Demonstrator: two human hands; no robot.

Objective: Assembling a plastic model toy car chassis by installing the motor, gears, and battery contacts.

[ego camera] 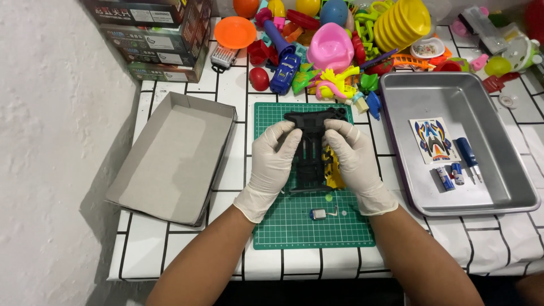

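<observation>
Both my hands wear white gloves and grip a black plastic toy car chassis (310, 153) over a green cutting mat (283, 226). My left hand (273, 164) holds its left side, fingertips near the front end. My right hand (354, 161) holds the right side and partly covers a yellow part (333, 173) beside the chassis. A small silver motor (318, 214) with a wire and a tiny green piece (328, 198) lie on the mat, near my wrists.
An empty grey cardboard box lid (170, 158) lies at the left. A metal tray (453, 96) at the right holds a sticker sheet (429, 140), a blue screwdriver (468, 156) and two batteries (450, 175). Colourful plastic toys (334, 45) and stacked boxes (158, 39) fill the back.
</observation>
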